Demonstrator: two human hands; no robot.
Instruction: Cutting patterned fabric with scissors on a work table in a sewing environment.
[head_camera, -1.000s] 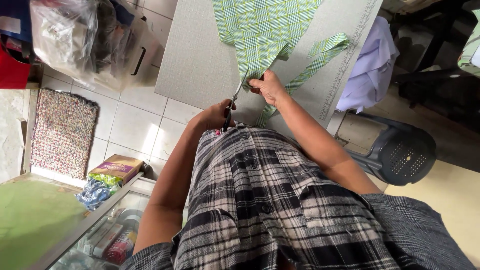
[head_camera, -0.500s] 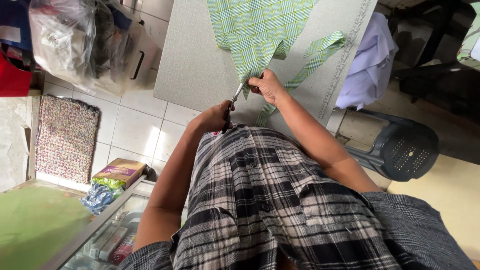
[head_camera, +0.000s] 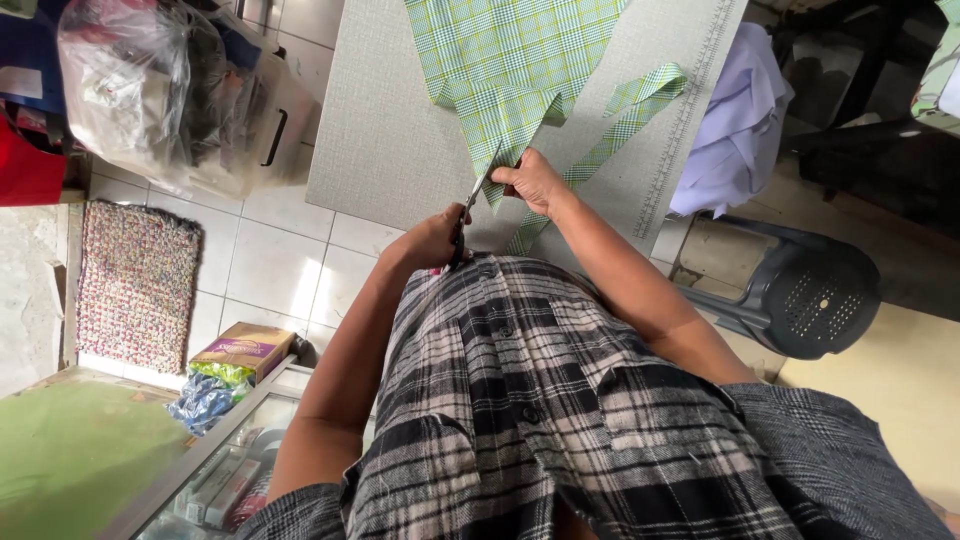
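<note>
Green plaid fabric (head_camera: 505, 70) pinched by right hand (head_camera: 530, 180); left hand (head_camera: 435, 238) grip clamps scissors (head_camera: 475, 200).

A black-and-white plaid button-front shirt (head_camera: 560, 420) is worn, sleeves seemingly short; both forearms are left bare.

The scissors (head_camera: 478, 192) are pointing higher into the green checked cloth (head_camera: 510, 75), whose cut strip (head_camera: 620, 115) is hanging further apart at upper right.

Soft daylight, perhaps slight edge distortion
</note>
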